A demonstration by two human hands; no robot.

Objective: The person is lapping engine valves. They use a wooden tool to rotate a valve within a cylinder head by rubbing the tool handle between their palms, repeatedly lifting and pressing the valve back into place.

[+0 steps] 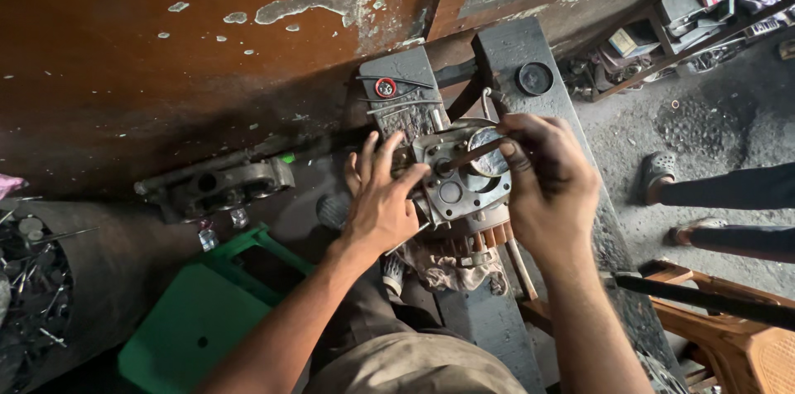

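Bracing the grey cast-metal engine casing [454,183] on the dark tabletop [530,50], the left hand [383,195] lies spread; the right hand [546,183] pinches a thin brown rod [474,152], best kept steady into its bore.

- dark grey worktop [530,42], narrow, greasy, runs up the frame
- metal engine part [460,175] sits on it, on a dirty rag [451,270]
- round black cap [535,78] at far end
- black wires with a red ring [386,88] on the block beside it
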